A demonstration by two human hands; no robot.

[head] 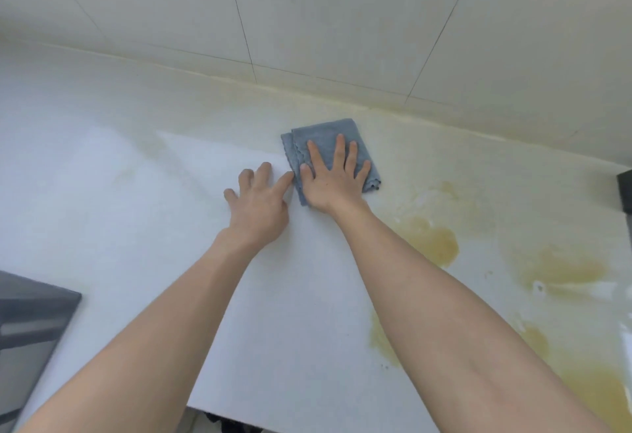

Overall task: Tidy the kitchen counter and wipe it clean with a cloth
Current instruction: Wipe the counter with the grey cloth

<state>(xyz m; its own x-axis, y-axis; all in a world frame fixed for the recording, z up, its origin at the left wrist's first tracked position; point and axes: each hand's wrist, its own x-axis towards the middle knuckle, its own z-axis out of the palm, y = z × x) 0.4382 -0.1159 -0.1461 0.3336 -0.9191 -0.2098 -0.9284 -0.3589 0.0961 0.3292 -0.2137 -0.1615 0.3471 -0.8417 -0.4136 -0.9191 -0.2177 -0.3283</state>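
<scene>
Cloth, blue-grey and folded into a rough rectangle, lies flat on the white kitchen counter close to the back edge, where the counter meets the tiled wall. The right hand lies palm down on top of it, fingers straight and spread, covering the near half of the cloth so that only its far part and its left and right margins show. A scalloped hem runs down the cloth's left side, where two layers of the fold sit slightly offset.

The left hand rests flat on the bare counter just left of the cloth, fingers extended and holding nothing; its index fingertip reaches the cloth's left edge (it looks to be touching it, though the wide-angle view makes that hard to confirm). Both forearms stretch forward from the bottom of the view, bare to the elbow.

To the right of the cloth and nearer the person, yellowish stains spread across the counter in several patches, some with pale glossy streaks among them. A yellowed line also runs along the seam between counter and wall. A dark grey flat panel sits at the lower left corner of the view, and a small dark object is cut off at the right edge; neither can be identified.
</scene>
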